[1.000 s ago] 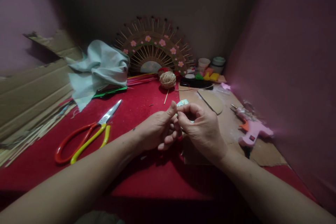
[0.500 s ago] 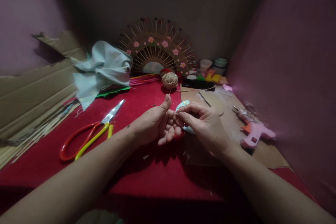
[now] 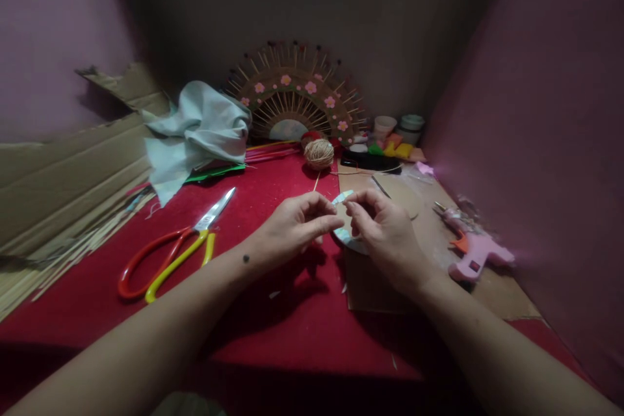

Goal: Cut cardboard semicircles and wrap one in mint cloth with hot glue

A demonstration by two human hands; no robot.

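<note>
Pale paper disc (image 3: 347, 234) pinched between both hands, scissors (image 3: 178, 250) well left.

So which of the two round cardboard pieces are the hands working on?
The small disc with the pale blue-white rim, pinched between the left hand and right hand. The plain brown disc lies untouched behind them on the cardboard sheet.

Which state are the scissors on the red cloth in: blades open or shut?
Shut. The scissors lie flat, blades together as one silver point, the red and yellow handle loops nearly closed.
</note>
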